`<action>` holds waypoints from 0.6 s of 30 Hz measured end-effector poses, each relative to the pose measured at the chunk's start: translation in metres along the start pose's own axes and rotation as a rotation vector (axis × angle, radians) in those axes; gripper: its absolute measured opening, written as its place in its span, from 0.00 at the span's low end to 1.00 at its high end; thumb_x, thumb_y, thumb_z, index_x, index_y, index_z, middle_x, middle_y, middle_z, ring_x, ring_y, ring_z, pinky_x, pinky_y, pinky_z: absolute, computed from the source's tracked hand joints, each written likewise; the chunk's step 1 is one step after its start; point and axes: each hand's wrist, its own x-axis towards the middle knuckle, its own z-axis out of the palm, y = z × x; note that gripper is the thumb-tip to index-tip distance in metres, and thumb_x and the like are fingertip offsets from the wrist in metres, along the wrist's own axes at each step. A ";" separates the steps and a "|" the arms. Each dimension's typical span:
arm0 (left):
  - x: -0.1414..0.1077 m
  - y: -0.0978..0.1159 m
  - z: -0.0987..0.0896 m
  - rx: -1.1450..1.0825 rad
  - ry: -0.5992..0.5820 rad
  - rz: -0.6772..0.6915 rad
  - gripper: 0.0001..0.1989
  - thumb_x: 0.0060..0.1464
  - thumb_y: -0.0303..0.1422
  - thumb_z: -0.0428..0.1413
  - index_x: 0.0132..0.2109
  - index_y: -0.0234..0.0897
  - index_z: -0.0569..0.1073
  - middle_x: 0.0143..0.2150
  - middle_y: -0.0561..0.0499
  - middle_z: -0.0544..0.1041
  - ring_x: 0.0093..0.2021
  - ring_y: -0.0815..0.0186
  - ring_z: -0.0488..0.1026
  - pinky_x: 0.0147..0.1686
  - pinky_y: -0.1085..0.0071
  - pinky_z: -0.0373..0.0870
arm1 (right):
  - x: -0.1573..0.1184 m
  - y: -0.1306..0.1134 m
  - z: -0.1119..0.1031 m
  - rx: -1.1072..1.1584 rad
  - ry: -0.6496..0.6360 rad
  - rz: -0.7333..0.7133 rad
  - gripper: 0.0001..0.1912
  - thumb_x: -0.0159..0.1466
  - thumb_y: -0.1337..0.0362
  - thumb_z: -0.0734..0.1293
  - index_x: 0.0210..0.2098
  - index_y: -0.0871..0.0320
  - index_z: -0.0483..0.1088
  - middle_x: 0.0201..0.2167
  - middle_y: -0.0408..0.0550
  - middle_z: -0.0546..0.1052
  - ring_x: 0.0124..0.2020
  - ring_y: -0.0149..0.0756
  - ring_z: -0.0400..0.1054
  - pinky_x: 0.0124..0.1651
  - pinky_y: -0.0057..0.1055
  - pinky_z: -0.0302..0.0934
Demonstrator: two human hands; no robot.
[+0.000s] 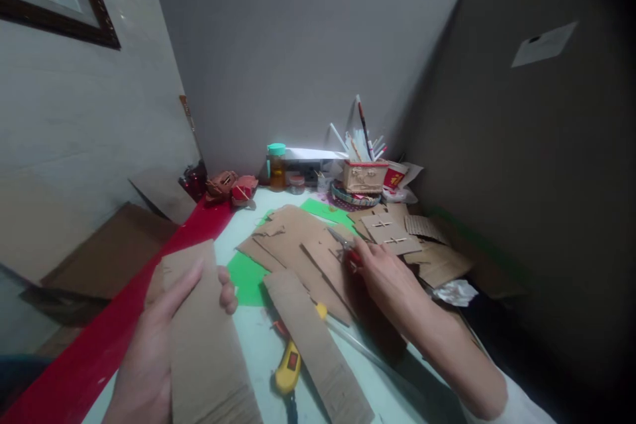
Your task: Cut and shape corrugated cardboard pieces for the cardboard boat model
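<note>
My left hand (149,344) holds a long cardboard strip (203,344) upright near the table's left front, thumb across its top face. My right hand (382,271) reaches over the pile of cardboard pieces (293,238) and closes on red-handled scissors (348,248), whose blades point toward the back left. A second cardboard strip (318,344) lies flat between my hands, partly over a yellow utility knife (288,368).
A green cutting mat (246,278) shows under the cardboard. At the back stand a teal-lidded jar (277,165), a box of pens and sticks (365,175) and small red figures (233,187). More cardboard pieces (392,232) and crumpled foil (457,291) lie right. Grey boards wall the back and right.
</note>
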 end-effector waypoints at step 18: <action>-0.022 -0.029 0.031 -0.040 -0.309 0.040 0.12 0.55 0.39 0.64 0.47 0.43 0.78 0.40 0.50 0.84 0.43 0.59 0.81 0.47 0.66 0.77 | -0.058 -0.082 -0.017 1.480 -0.488 0.089 0.24 0.57 0.50 0.76 0.44 0.59 0.72 0.35 0.45 0.75 0.38 0.37 0.70 0.41 0.31 0.61</action>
